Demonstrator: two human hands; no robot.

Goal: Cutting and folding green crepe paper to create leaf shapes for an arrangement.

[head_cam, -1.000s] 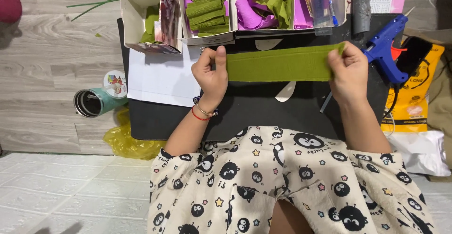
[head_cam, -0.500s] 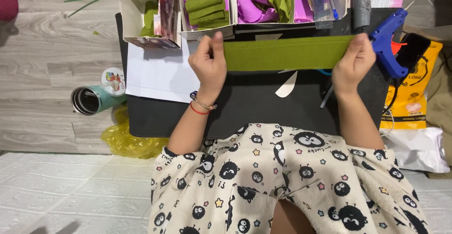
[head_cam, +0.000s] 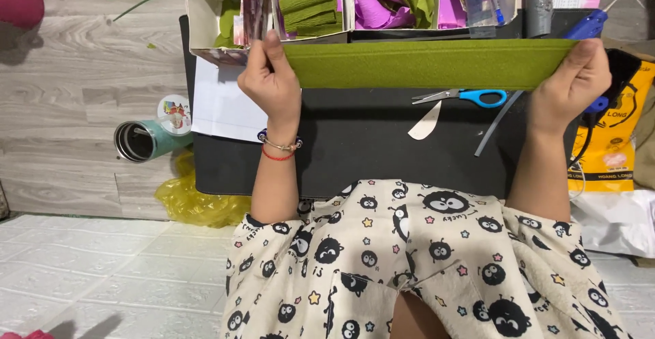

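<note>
Black mat (head_cam: 382,155) on the wood floor (head_cam: 82,59). On the mat: blue-handled scissors (head_cam: 464,97), pale leaf-shaped paper cutout (head_cam: 424,122), grey strip (head_cam: 497,122). White paper sheet (head_cam: 222,107) at its left edge. Cardboard boxes (head_cam: 205,11) behind hold green and purple crepe paper. Teal tumbler (head_cam: 144,141) lying on its side left, yellow plastic bag (head_cam: 194,199) beside it. Blue glue gun (head_cam: 588,24) top right, yellow packet (head_cam: 617,144) right.
</note>
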